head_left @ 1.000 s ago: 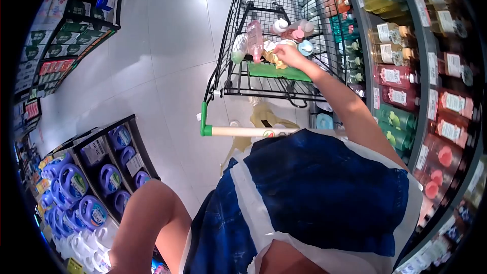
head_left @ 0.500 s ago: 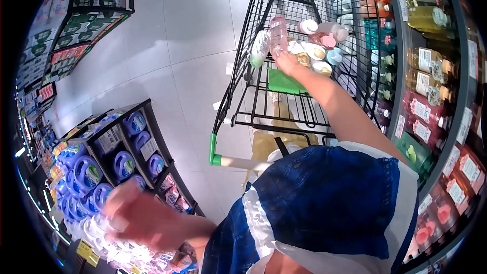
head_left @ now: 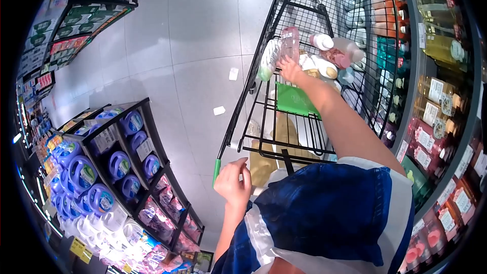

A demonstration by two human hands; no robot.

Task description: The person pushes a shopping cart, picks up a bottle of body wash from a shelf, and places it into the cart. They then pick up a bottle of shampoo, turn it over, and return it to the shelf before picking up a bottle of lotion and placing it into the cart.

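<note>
My right hand (head_left: pixel 290 70) reaches into the shopping cart (head_left: pixel 261 87), its fingers closed at the near end of a clear pink bottle (head_left: pixel 290 40). Left of that bottle leans a white bottle with a green end (head_left: pixel 269 60). A white-capped bottle (head_left: pixel 321 41), a pink-capped bottle (head_left: pixel 341 58) and several other bottles lie to the right. Below my right wrist is the cart's green panel (head_left: pixel 296 100). My left hand (head_left: pixel 234 181) is loosely closed with bent fingers over the cart's handle (head_left: pixel 216 170), overlapping the bar in this view.
Shelves of coloured bottles (head_left: pixel 435 94) run close along the cart's right side. On the left stands a black rack with purple detergent jugs (head_left: pixel 82 172) and pink packs (head_left: pixel 154 213). Boxed goods (head_left: pixel 86 25) fill a shelf further off. White scraps (head_left: pixel 219 110) lie on the tiled floor.
My left hand has swung right, from in front of the detergent rack to the cart handle. My right hand stays at the pink bottle while the cart shifts slightly rightward in view.
</note>
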